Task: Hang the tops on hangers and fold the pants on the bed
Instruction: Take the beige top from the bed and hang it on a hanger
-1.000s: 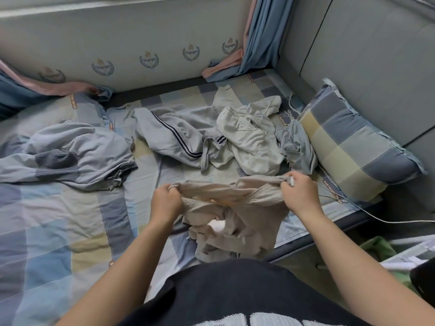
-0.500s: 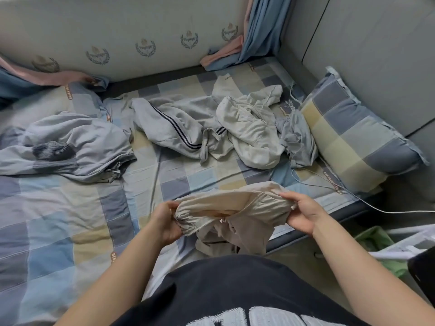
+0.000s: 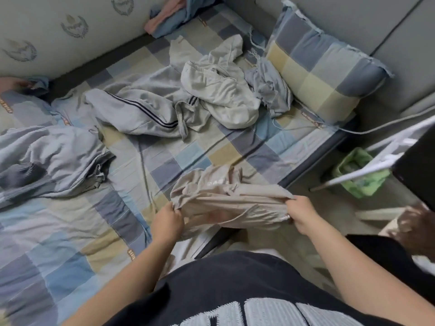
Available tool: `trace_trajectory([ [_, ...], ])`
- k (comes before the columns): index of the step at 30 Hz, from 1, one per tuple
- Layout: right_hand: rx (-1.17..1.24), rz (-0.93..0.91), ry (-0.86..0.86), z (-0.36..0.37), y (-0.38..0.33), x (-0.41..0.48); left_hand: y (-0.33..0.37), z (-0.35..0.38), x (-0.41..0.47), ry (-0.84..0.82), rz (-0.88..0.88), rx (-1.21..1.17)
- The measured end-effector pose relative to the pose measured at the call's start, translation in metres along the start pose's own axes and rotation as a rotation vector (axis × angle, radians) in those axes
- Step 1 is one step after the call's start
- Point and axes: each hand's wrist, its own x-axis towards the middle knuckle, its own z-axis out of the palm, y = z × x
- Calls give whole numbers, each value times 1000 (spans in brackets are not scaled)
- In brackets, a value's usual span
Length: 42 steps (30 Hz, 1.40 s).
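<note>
1. The beige garment (image 3: pixel 226 198) stretches crosswise over the near edge of the bed (image 3: pixel 70 231) — long axis left to right.
2. The left hand (image 3: pixel 167 222) and right hand (image 3: pixel 302 214) each grip one end, fingers curled into the cloth.
3. Earlier it sagged bunched; now it is pulled tauter.

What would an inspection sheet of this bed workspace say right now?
Surface: bed, checked and creased.
Job's things: beige garment stretched between both hands over the near edge; striped grey pants, cream garment, blue-grey garment and small grey garment lie crumpled on the bed.
Clutter: checked pillow at the right end.
Hands: left hand and right hand each grip an end of the beige garment.
Cables: white cable trails from beside the pillow off the bed.
Surroundings: green bin and white rods right of the bed; curtain at the far corner.
</note>
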Motion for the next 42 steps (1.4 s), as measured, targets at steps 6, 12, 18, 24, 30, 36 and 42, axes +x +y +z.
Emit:
trace_trajectory([
  [6,725,10,-7,29,8,-86,-13,-39,5,-107,-1,-461],
  [12,609,-195,37,33,22,-205,1,-86,-14,-410,180,-539],
  [18,-159,-322,210,-9,54,-326,40,-119,-68,-519,933,90],
  [24,-623,-167,577,-36,125,-387,81,-85,-155,-267,1182,453],
  [30,-598,28,859,-90,208,-452,122,-33,-265,-315,1378,338],
  [36,47,-137,932,-170,282,-536,175,13,-397,-708,1445,-2],
  [42,238,-230,1054,-263,341,-606,221,51,-542,-914,1575,-128],
])
